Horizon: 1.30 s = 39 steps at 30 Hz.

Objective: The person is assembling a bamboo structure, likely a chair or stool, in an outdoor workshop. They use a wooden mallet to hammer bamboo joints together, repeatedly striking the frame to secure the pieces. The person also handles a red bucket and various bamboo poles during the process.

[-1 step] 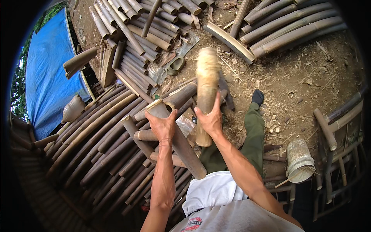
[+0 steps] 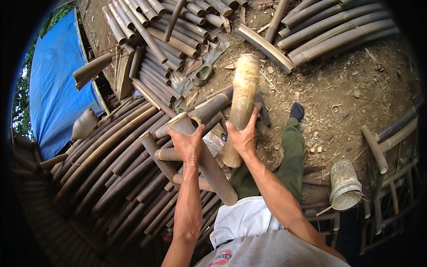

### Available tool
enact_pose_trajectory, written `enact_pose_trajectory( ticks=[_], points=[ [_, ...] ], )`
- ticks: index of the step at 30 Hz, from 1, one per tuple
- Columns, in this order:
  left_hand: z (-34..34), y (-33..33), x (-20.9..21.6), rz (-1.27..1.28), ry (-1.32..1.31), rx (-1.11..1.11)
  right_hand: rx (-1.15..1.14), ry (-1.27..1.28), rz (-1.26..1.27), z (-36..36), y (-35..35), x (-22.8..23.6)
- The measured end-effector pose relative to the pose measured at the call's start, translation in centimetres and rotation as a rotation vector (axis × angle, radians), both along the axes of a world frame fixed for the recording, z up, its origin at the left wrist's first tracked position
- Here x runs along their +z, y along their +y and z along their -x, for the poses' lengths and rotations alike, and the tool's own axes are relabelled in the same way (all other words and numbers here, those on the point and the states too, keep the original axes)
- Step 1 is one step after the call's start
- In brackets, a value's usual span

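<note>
My left hand (image 2: 186, 142) is wrapped round a thick bamboo post (image 2: 215, 171), near its cut upper end. The post slants down toward my lap. Short crosspieces (image 2: 167, 155) join it to a thinner bamboo post (image 2: 156, 156) on the left, making a small frame. In my right hand (image 2: 242, 140) is a thick wooden club (image 2: 245, 84), gripped near its lower end and raised just right of the post. The club's upper part looks pale and battered. Part of my right fingers is hidden behind it. Beyond my left hand lies a dark bamboo pole (image 2: 213, 107).
Stacked bamboo poles (image 2: 120, 155) fill the left, with more bamboo (image 2: 173, 40) piled at the far side and far right. A dirty white bucket (image 2: 344, 184) lies tipped at the right, near bamboo frames (image 2: 391, 178). Wood chips litter the dirt. A clog (image 2: 202, 74) lies ahead.
The top of the club has tilted a little to the right, and its blur has lessened. My left hand and the bamboo frame stay in place.
</note>
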<state>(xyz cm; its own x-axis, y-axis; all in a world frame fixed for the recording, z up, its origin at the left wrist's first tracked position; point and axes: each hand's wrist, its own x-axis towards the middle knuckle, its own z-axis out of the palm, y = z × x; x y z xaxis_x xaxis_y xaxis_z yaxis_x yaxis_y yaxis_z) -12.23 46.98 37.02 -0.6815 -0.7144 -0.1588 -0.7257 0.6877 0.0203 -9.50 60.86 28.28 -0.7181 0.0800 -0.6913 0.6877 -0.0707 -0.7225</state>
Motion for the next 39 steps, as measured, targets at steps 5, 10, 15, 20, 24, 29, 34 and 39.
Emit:
enact_pose_trajectory(
  ticks=[5, 10, 15, 20, 24, 29, 34, 39],
  points=[
    [-0.5, -0.1, -0.2, 0.052, -0.05, 0.052, 0.279, -0.178, 0.191, -1.4, -2.0, -0.8],
    [-0.7, -1.1, 0.2, 0.065, -0.069, 0.041, -0.03, -0.015, 0.131, -0.5, -1.4, -0.6],
    [0.3, -2.2, 0.5, 0.063, -0.081, 0.067, 0.4, -0.315, 0.199, 1.2, -3.5, 0.9],
    [0.2, -1.6, 1.0, 0.004, -0.061, 0.092, 0.079, -0.031, 0.161, -0.9, -2.0, -1.3],
    [-0.1, -2.3, 0.3, 0.057, -0.05, 0.071, 0.421, -0.361, 0.19, 1.0, -3.6, 0.9],
    [-0.5, -2.6, 0.2, 0.062, -0.043, 0.066, 0.337, -0.102, 0.158, 0.4, -2.0, -1.9],
    [0.2, -3.4, 0.4, 0.054, -0.064, 0.081, 0.285, -0.241, 0.206, 1.1, -4.4, 0.5],
    [-0.3, -3.5, 1.4, 0.008, -0.081, 0.086, 0.422, -0.132, 0.13, 0.9, -2.8, -0.1]
  ],
)
